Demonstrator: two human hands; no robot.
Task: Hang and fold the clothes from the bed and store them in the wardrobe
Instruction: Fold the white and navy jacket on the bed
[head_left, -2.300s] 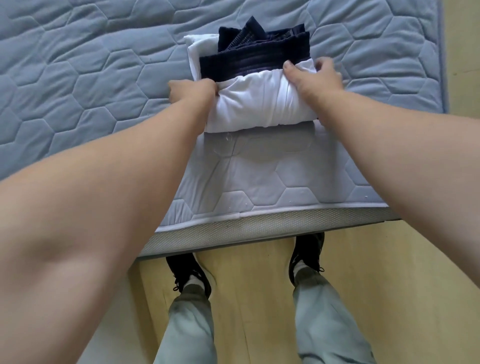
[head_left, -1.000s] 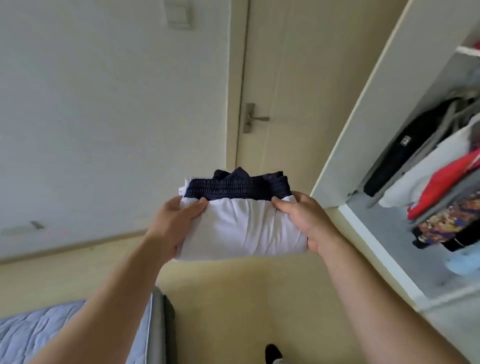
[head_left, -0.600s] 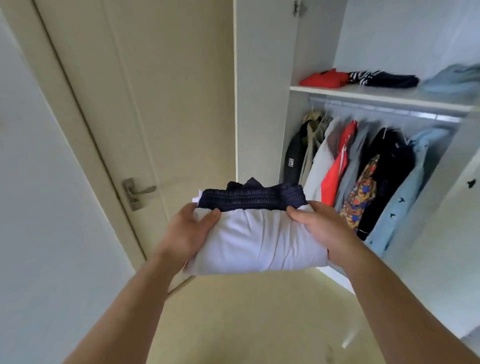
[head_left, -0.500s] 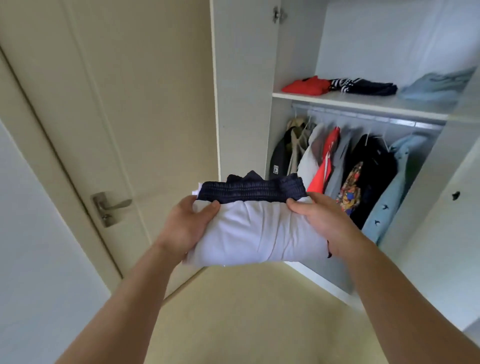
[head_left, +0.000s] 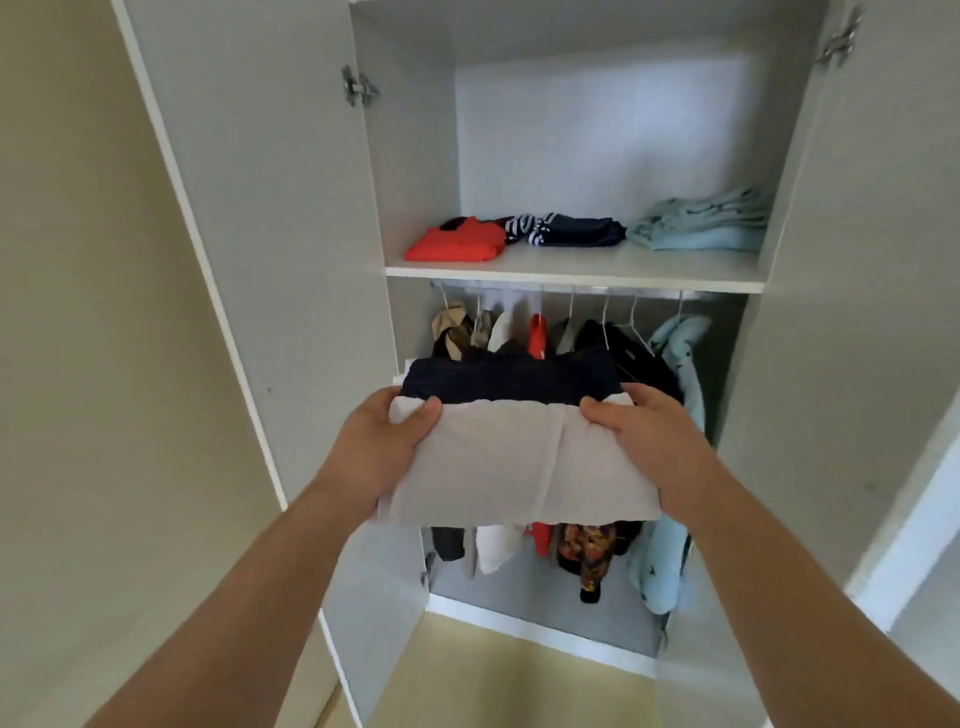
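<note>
Nearest, two bare forearms (head_left: 223, 613), stretched forward and up from the bottom corners. At their ends, two grips on one stack of folded clothes (head_left: 519, 415).

Left grip (head_left: 382, 449): curled round the stack's left end, thumb on top of the white cloth, fingers hidden underneath. Right grip (head_left: 657, 441): curled round the right end in the same way, thumb on top, fingers out of sight below.

Between them, the stack, held level in the air before the open wardrobe (head_left: 415, 182), lower than its shelf and in front of the hung clothes. Two garments told apart by colour: one white folded garment (head_left: 493, 478) underneath and toward the near edge, one navy folded garment (head_left: 509, 379) lying on it toward the far edge. Whether anything more inside the stack, cannot tell.

Below, a strip of pale yellow floor (head_left: 493, 680). To the left, a beige wall (head_left: 78, 312).

Beyond, two wardrobe doors, both standing open: left door (head_left: 280, 260), right door (head_left: 862, 312). Two metal hinges near the top, one on each side.

Inside, one shelf (head_left: 571, 271) with three folded piles in a row, well apart from the held stack: one red pile (head_left: 457, 244) at the left, one navy striped pile (head_left: 571, 231) in the middle just beside it, one light blue pile (head_left: 706, 223) at the right.

Under the shelf, one rail (head_left: 587, 289) with a row of hung clothes (head_left: 670, 364) on wire hangers: tan, white, red, grey, black, one patterned, light blue. Overlapping and partly hidden behind the stack, so no sure count.
</note>
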